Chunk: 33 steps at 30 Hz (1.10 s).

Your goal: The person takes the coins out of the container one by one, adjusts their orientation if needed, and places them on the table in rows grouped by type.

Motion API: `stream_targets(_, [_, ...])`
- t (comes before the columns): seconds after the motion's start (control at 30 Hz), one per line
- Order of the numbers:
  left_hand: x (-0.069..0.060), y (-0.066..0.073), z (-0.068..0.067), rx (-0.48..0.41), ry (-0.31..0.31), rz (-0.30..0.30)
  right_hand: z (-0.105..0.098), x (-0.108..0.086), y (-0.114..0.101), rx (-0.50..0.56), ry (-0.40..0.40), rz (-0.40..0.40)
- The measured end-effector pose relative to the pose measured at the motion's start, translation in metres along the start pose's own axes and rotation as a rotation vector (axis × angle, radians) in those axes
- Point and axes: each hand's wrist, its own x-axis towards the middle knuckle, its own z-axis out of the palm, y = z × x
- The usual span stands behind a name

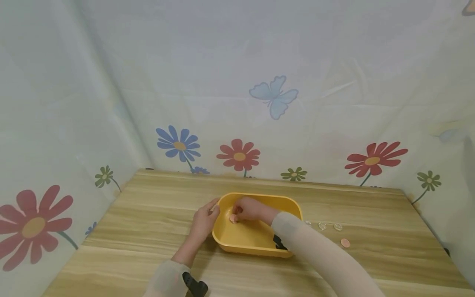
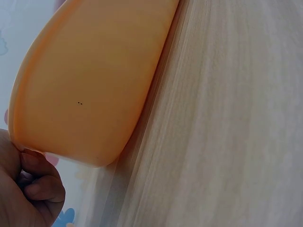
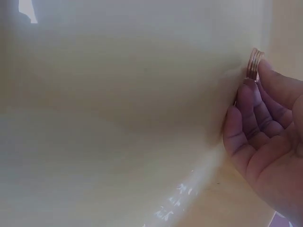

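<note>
A yellow plastic basin (image 1: 256, 249) stands on the wooden table. At its left end my left hand (image 1: 205, 220) grips the rim, and in the left wrist view the curled fingers (image 2: 45, 189) meet the basin's corner. My right hand (image 1: 249, 209) reaches down inside, near the left wall. Between its thumb and fingers it pinches a small stack of copper-coloured coins (image 3: 254, 64), held on edge. From the head view a round copper face (image 1: 233, 218) shows beside the fingertips. How the stack meets the basin's floor cannot be told.
Right of the basin lie several clear or silvery discs (image 1: 322, 226) in a row, one partly hidden by the basin and sleeve. A single copper coin (image 1: 345, 243) lies nearer the front. Flower-printed cloth (image 1: 237, 103) hangs behind the table (image 1: 159, 194).
</note>
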Motion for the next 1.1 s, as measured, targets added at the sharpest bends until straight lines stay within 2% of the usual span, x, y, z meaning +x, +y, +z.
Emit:
stream_targets(0.33, [0.0, 0.0, 0.001, -0.008, 0.001, -0.004, 0.003, -0.001, 0.003, -0.017, 0.052, -0.018])
stream_targets(0.6, [-0.001, 0.0, 0.001, -0.002, 0.019, 0.015, 0.0, -0.002, 0.005, 0.102, 0.029, 0.042])
stream_targets(0.9, [-0.001, 0.002, 0.0, -0.012, 0.009, 0.001, -0.02, -0.009, -0.001, 0.026, 0.027, -0.015])
stream_targets(1.1, [-0.002, 0.001, 0.001, -0.008, 0.016, 0.001, -0.036, -0.018, -0.007, 0.072, -0.003, 0.002])
